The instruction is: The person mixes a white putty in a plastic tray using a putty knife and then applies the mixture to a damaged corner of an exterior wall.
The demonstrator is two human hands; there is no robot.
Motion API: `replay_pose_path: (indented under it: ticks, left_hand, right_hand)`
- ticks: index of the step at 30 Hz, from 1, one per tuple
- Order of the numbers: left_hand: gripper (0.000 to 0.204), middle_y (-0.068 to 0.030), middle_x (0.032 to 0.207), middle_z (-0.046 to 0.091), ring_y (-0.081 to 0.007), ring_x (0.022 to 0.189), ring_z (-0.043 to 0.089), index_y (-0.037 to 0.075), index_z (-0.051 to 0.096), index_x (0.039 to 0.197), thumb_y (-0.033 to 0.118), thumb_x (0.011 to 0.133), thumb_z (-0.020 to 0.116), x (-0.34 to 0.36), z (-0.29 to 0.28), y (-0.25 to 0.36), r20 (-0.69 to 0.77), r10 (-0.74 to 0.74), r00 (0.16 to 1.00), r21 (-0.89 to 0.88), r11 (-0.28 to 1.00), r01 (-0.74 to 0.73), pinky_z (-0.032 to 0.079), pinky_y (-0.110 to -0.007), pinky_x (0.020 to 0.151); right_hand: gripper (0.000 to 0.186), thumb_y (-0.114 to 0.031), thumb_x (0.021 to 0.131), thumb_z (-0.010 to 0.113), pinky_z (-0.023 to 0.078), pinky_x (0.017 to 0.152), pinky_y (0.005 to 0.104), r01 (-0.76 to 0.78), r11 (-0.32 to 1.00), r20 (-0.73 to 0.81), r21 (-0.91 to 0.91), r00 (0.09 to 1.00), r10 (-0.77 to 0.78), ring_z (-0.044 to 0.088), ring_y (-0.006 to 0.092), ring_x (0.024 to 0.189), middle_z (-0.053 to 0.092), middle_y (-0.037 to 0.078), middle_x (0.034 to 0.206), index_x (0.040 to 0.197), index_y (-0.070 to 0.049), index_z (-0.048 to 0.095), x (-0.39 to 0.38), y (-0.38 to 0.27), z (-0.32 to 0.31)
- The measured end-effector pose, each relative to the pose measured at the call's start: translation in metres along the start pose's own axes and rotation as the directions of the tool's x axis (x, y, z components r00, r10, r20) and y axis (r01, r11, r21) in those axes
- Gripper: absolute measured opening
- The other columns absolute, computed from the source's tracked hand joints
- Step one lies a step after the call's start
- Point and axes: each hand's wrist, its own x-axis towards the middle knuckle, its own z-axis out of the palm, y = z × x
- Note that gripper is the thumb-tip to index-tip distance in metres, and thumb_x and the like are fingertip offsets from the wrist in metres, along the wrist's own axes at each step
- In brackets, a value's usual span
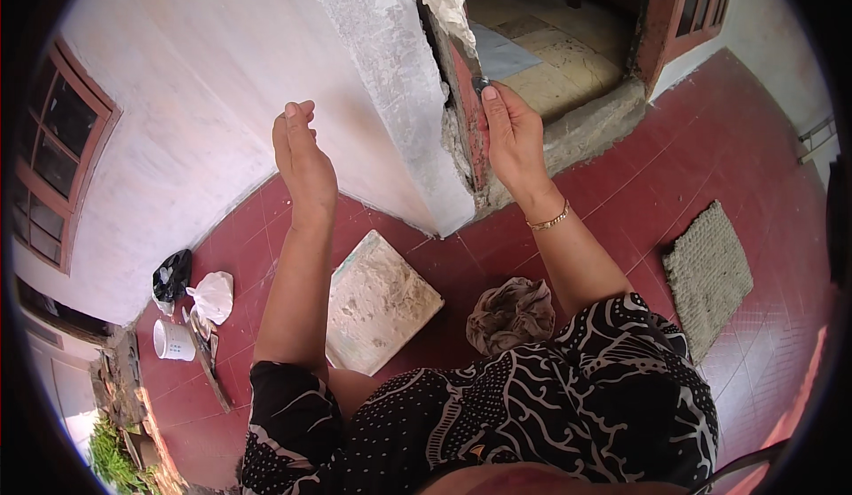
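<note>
At upper centre, a knife [469,61] loaded with paste [449,8] in the right hand [516,140]

Near the top of the frame, just right of the middle, the right hand grips the knife by its dark handle [480,82], thumb laid along it. The knife slants up and to the left, its far end buried in thick white paste. Behind it stands a red doorpost [468,131]; whether the paste touches it, I cannot tell. A bracelet [550,219] circles the right wrist [536,200].

Left of the middle, in the upper half, the left hand [306,165] is raised and unclenched, fingers together and slightly bent. It shows against a pale wall [222,95]; contact with the wall cannot be told. The wall's corner comes down between the two hands to the red floor [621,224].

At lower centre, a smeared white board [382,298] lies on the floor, with a crumpled brown bundle [510,317] to its right. Toward the right edge lies a woven mat [710,275]. At lower left, a white tub [171,341] sits beside a long, thin strip [211,372], with a white bag [214,297] and a black bag [176,271] near it. A window [69,122] shows at the far left, and a doorway [568,69] at upper right, beyond the right hand.
</note>
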Motion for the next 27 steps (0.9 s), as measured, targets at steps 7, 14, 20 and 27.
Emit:
replay_pose_path:
  ticks: [7,14,20,27]
  left_hand:
    - [0.055,-0.0129,0.107,0.052,-0.0194,0.092,0.042,-0.003,0.055,0.106,0.045,0.094,0.032,0.013,-0.038,0.001,-0.017,-0.035,0.999,-0.036,0.999,0.034,0.034,-0.033,0.087]
    - [0.054,-0.0110,0.109,0.051,-0.0183,0.091,0.039,-0.002,0.055,0.106,0.046,0.093,0.033,0.028,-0.074,-0.014,-0.038,-0.065,0.997,-0.062,0.996,0.063,0.033,-0.033,0.087]
    - [0.054,-0.0107,0.111,0.050,-0.0187,0.093,0.039,-0.002,0.055,0.107,0.046,0.093,0.033,0.042,-0.087,-0.037,-0.029,-0.083,0.996,-0.064,0.995,0.081,0.032,-0.033,0.089]
    - [0.054,-0.0099,0.111,0.050,-0.0186,0.092,0.038,-0.001,0.055,0.107,0.046,0.093,0.033,0.053,-0.093,-0.057,0.001,-0.072,0.997,-0.041,0.997,0.072,0.032,-0.034,0.089]
  right_hand:
    - [0.032,-0.025,0.095,0.045,0.039,0.055,0.0259,-0.004,0.996,0.006,-0.087,1.000,0.004,0.043,0.0092,0.059,0.049,0.002,0.063,0.102,0.003,0.059,0.011,-0.002,0.029]
    - [0.033,-0.025,0.095,0.043,0.043,0.066,0.0305,0.023,0.985,-0.025,-0.169,0.999,-0.028,0.052,0.0160,0.066,0.057,0.011,0.071,0.102,0.003,0.058,0.014,0.005,0.067]
    - [0.031,-0.024,0.095,0.041,0.045,0.068,0.0373,0.082,0.956,-0.041,-0.283,0.994,-0.097,0.059,0.0329,0.073,0.060,0.022,0.081,0.102,0.002,0.058,0.020,0.019,0.093]
    - [0.030,-0.024,0.094,0.041,0.045,0.067,0.0416,-0.046,0.928,-0.040,-0.369,0.999,0.034,0.057,0.0408,0.075,0.059,0.026,0.081,0.098,0.001,0.057,0.019,0.049,0.115]
